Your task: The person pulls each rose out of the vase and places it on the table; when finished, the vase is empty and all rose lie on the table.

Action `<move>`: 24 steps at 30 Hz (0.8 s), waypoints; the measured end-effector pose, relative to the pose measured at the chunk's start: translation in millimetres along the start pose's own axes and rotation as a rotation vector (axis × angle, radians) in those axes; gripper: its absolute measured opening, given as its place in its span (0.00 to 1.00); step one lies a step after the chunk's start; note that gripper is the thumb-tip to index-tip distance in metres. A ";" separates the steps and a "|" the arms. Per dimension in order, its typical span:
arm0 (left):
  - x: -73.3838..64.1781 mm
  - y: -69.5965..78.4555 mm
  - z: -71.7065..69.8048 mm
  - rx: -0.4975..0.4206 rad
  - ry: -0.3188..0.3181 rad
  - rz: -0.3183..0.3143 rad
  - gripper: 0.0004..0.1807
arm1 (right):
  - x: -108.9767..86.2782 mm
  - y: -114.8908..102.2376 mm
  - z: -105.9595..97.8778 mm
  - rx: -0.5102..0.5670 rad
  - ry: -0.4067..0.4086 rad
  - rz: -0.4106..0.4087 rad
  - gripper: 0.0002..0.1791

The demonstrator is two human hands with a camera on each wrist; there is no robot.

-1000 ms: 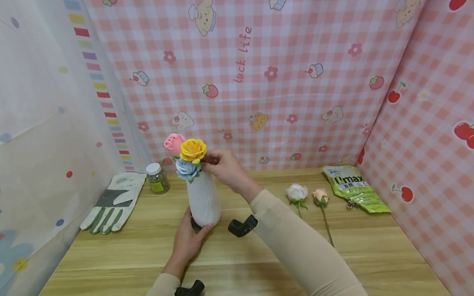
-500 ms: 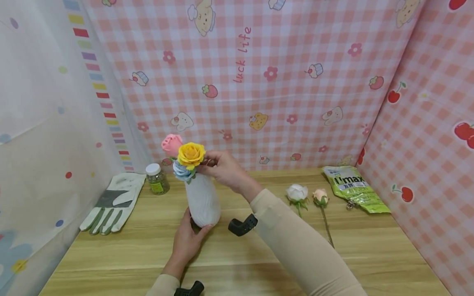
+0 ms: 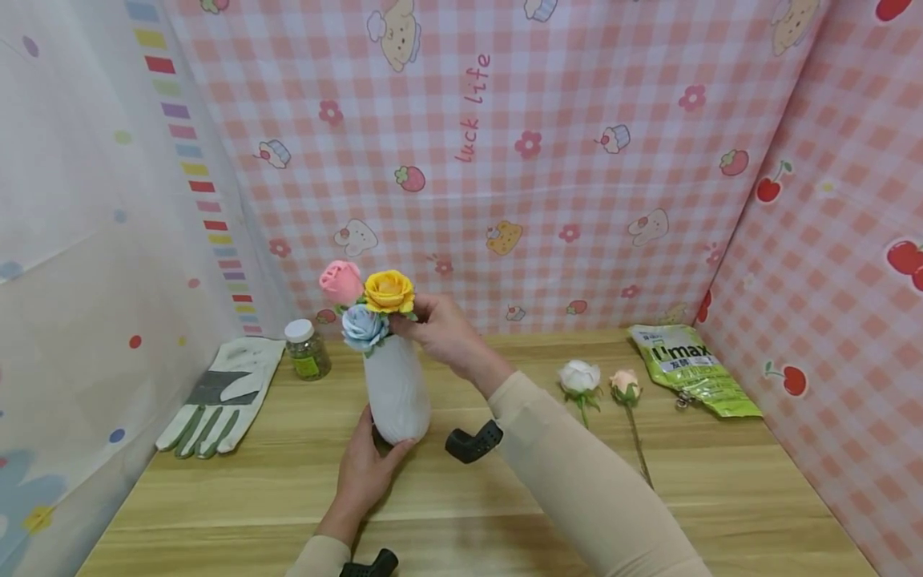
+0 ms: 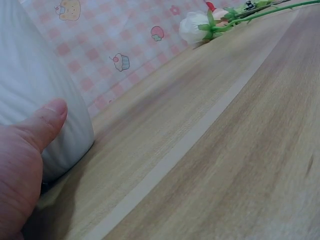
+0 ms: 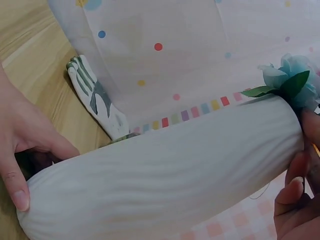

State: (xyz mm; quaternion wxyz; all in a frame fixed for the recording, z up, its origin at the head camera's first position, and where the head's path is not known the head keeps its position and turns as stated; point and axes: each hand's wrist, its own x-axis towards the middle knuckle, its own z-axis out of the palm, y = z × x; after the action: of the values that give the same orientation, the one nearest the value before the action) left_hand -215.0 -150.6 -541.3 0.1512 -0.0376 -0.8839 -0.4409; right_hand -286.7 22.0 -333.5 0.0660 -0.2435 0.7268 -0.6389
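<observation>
Wood-grain tabletop (image 3: 728,497) walled in by cloth, booth-like; wider room type unclear.
Pink checked cloth (image 3: 490,192) at upper centre, dotted white cloth (image 3: 79,200) left, cherry-print cloth (image 3: 851,208) right.

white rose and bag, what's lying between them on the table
Between the white rose and bag lie the peach rose and, by the bag, a small item too tiny to identify; this shows in the head view.

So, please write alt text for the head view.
The left hand grips a white vase with pink and blue roses; the right hand pinches a yellow rose beside them. On the table: glove, jar, white flower, peach flower, green packet.
</observation>
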 end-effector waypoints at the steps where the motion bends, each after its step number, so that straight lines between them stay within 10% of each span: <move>1: 0.1 -0.5 0.2 -0.001 -0.001 0.001 0.49 | 0.0 0.8 0.7 0.008 0.012 -0.011 0.12; 24: -0.7 1.1 0.5 -0.005 -0.001 0.006 0.50 | -0.2 -2.5 -3.3 0.117 0.189 -0.109 0.12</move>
State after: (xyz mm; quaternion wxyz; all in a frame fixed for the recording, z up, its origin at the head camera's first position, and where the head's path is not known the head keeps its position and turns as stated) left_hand -214.2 -149.5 -540.9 0.1521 -0.0405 -0.8828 -0.4426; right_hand -287.1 25.0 -330.6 -0.0238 -0.2169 0.6768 -0.7031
